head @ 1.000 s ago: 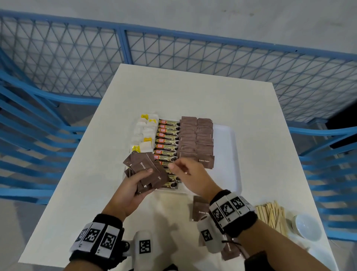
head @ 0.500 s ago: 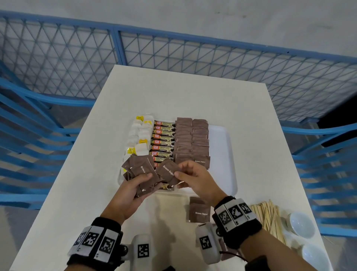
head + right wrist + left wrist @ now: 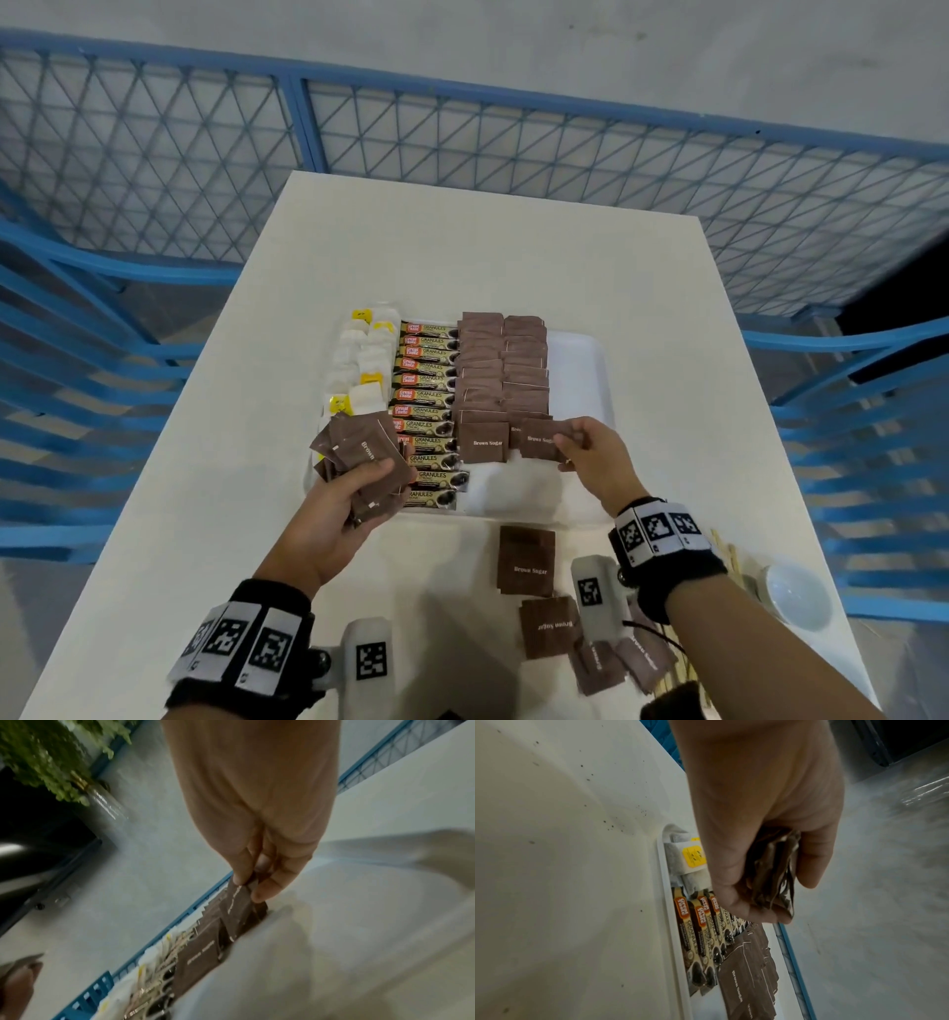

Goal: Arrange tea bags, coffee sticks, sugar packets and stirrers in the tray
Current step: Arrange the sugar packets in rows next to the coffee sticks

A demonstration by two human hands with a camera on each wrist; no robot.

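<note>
A white tray [image 3: 577,370] holds tea bags [image 3: 362,360] at its left, coffee sticks [image 3: 426,401] in the middle and two columns of brown sugar packets [image 3: 500,370]. My left hand [image 3: 334,514] grips a fanned bunch of brown sugar packets [image 3: 362,452] over the tray's near left corner; the left wrist view shows the bunch [image 3: 775,874] edge-on between thumb and fingers. My right hand [image 3: 590,457] pinches one brown sugar packet [image 3: 539,439] at the near end of the right sugar column, also seen in the right wrist view [image 3: 239,908].
Several loose sugar packets [image 3: 526,562] lie on the white table [image 3: 462,246] near its front edge. Wooden stirrers [image 3: 719,545] and a small white bowl [image 3: 796,596] sit at the front right. Blue mesh fencing surrounds the table.
My right hand drew one packet from the bunch in my left hand and carried it right to the near end of the right sugar column. The left hand stayed put.
</note>
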